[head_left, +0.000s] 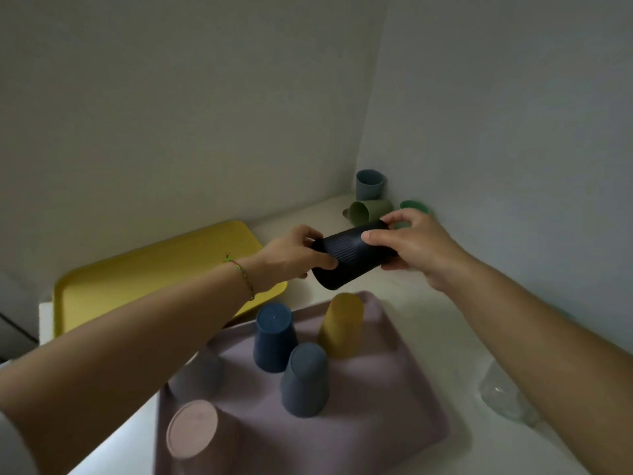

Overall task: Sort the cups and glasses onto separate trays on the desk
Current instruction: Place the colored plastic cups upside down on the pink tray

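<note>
A dark ribbed cup lies sideways in the air above the desk, held at both ends. My left hand grips its wider end and my right hand grips the other end. Below it a mauve tray carries several upside-down cups: a dark blue one, a grey-blue one, a yellow one, a pale grey one and a pink one. A yellow tray lies to the left with nothing showing on it.
In the far corner stand a grey-blue cup, an olive cup lying on its side, and a green cup partly hidden by my right hand. A clear glass sits at the right under my forearm. Walls close in behind and to the right.
</note>
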